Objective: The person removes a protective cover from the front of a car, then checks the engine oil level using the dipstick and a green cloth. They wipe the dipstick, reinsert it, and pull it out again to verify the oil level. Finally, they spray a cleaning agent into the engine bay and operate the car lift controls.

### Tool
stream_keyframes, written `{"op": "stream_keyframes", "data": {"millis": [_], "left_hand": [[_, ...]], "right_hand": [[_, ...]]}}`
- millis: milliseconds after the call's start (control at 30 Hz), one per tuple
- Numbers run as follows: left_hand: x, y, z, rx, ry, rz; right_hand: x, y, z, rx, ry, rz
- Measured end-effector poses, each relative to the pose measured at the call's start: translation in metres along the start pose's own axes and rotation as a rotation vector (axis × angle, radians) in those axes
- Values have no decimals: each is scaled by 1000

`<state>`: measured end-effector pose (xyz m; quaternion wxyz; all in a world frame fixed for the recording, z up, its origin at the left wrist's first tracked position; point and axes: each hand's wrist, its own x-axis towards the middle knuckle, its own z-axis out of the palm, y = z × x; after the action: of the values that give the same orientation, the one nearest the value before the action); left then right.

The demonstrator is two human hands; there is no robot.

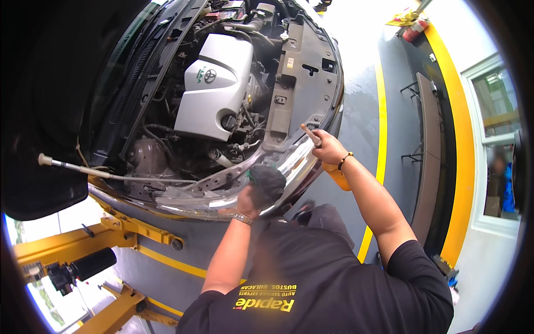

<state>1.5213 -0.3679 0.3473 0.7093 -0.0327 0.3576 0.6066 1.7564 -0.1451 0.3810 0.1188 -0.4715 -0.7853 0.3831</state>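
My left hand (247,204) is closed around a dark, blurred bundle that looks like a cloth (268,185). It rests at the car's near front corner, by the headlight (228,196). Farther right, above the front edge, my right hand (331,151) grips an orange bottle (337,177) by its top. Its pale, narrow nozzle-like end (310,135) points toward the engine bay. The bottle's upper part is hidden by my fingers. A silver-grey engine cover (214,86) lies in the open engine bay beyond both hands.
A prop rod (128,177) crosses the left of the bay beside the raised hood (44,111). Yellow lift arms (72,243) stand at lower left. A brown bench (427,161) runs along the right wall, with a red fire extinguisher (415,31) at its far end.
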Motion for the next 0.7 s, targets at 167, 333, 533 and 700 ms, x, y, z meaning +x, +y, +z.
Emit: {"op": "stream_keyframes", "data": {"millis": [167,333,533,700], "left_hand": [[61,-30,22,-187,286,154],[100,-89,67,-303,428,389],[109,-164,133,-497,605,474],[87,-199,200,-749,545,503]], "right_hand": [[68,48,-60,27,-216,104],[104,111,-126,240,-312,34],[134,139,-174,340,-371,-309],[155,164,-190,219,-486,-321]]}}
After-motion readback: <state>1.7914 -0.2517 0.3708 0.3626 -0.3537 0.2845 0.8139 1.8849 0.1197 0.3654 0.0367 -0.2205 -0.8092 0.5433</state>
